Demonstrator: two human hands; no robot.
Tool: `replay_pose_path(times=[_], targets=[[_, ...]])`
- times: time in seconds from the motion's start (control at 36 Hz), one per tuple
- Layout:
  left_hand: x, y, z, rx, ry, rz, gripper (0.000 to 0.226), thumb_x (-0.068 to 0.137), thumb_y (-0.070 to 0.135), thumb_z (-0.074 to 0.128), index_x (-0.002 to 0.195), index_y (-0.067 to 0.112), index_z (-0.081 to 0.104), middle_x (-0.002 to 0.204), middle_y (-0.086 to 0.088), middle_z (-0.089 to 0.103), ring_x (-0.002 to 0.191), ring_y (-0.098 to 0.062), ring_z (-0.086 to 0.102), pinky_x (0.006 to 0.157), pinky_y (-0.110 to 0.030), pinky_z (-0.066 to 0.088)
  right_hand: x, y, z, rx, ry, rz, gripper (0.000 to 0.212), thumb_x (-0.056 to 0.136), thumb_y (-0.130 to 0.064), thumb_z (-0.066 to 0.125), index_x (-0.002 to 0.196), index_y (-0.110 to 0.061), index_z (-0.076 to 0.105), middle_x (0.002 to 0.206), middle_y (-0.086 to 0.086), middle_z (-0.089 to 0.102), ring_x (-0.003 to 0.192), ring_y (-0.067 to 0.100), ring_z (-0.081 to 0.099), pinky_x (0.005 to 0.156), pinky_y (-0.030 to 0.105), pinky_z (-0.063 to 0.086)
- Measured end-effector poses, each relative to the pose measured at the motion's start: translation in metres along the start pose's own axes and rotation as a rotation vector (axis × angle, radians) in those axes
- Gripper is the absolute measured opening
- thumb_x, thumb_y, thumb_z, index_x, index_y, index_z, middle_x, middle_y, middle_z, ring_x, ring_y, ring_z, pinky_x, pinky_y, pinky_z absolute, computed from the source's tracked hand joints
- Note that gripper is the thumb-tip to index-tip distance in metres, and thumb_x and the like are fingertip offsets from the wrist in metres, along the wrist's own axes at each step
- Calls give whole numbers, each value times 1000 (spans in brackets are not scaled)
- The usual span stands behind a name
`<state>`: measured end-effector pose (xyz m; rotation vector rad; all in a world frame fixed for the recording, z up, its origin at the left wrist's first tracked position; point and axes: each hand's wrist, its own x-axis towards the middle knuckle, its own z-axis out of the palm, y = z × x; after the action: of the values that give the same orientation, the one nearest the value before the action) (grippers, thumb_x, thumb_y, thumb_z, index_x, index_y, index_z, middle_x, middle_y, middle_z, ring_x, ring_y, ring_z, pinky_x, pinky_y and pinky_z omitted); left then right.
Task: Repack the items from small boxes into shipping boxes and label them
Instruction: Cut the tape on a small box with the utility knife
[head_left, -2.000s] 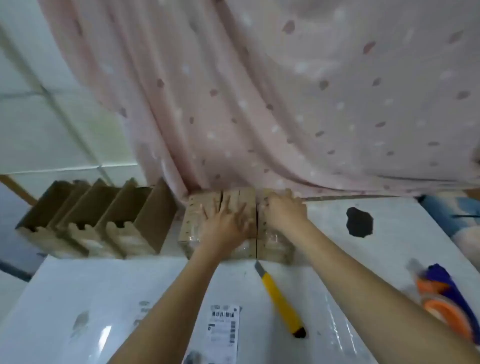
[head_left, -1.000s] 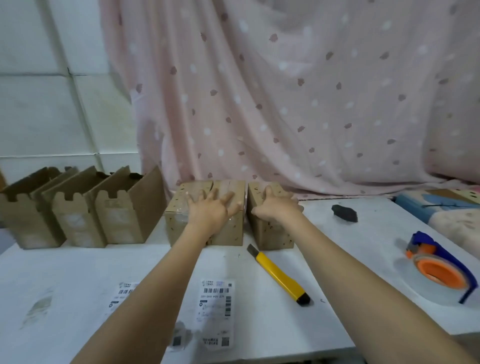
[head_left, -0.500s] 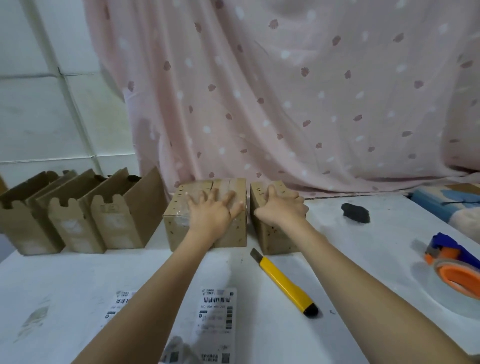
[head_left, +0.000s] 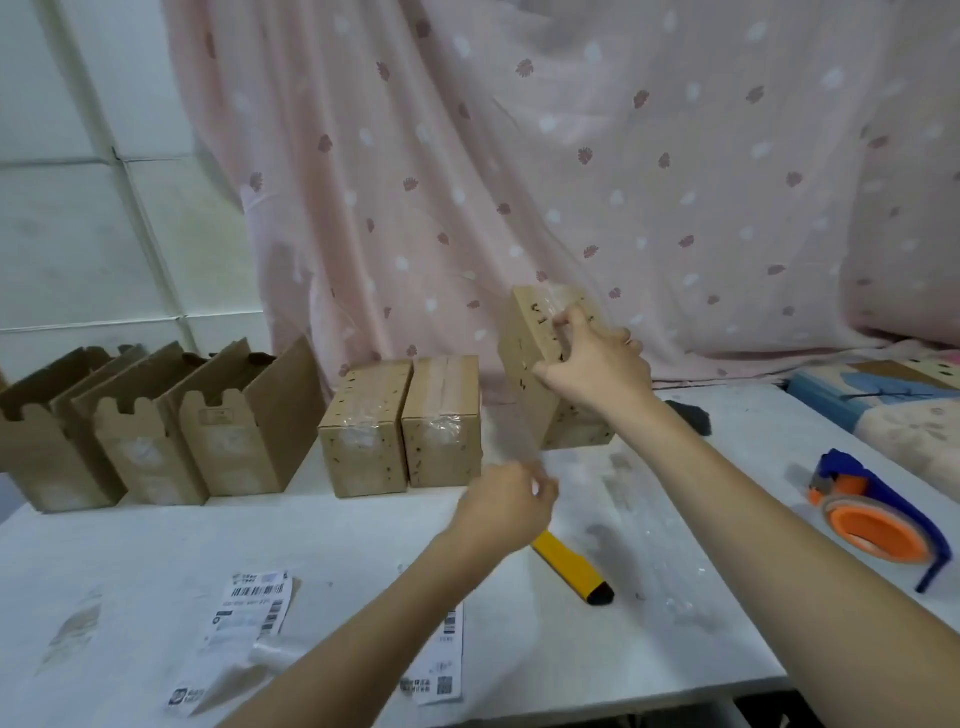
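My right hand (head_left: 597, 374) grips a small taped cardboard box (head_left: 524, 379) by its top, lifted off the white table (head_left: 156, 551) and tilted. Two more taped small boxes (head_left: 363, 436) (head_left: 444, 426) stand side by side to its left. My left hand (head_left: 504, 512) hovers in front of them, blurred, with its fingers curled; whether it holds anything is unclear. Three open cardboard shipping boxes (head_left: 234, 431) stand in a row at the far left. Shipping labels (head_left: 244, 618) (head_left: 441, 660) lie near the front edge, one partly under my left forearm.
A yellow utility knife (head_left: 571, 566) lies just below my left hand. An orange and blue tape dispenser (head_left: 878, 519) sits at the right edge. A small black object (head_left: 693, 415) lies behind my right forearm. A pink curtain (head_left: 571, 182) hangs right behind the boxes.
My right hand has lifted the right-hand box off the table and tilted it. My left hand has left the top of the two other boxes and drawn back toward me.
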<state>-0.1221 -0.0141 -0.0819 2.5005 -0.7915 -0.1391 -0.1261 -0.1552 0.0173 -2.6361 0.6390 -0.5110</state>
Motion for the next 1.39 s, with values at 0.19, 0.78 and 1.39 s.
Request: replay_pose_path(times=[0.19,0.78,1.39], targets=[[-6,19,42,225,-124,-36,48,104,52,36,116,11,58,104,-12,60,109,-35,59,71,-33,41,-28,10,-9,-3,-48,-20,61,81,-42,62,135,-36,35,122,16,48,113,35,43,90,43,45],[-10,-19,-38,78,-175,-294,43,90,25,69,63,11,38,59,-2,39,51,-15,38,46,-25,28,-53,38,-14,119,-130,-6,61,67,-41,71,120,-50,43,92,-10,57,90,22,59,70,34,51],[-47,-12,-142,-226,322,-52,25,101,17,54,90,22,75,66,-17,57,58,-25,50,56,-30,46,-69,32,-5,12,-592,-346,96,70,-33,86,148,-40,32,140,-21,43,120,4,46,93,21,42]])
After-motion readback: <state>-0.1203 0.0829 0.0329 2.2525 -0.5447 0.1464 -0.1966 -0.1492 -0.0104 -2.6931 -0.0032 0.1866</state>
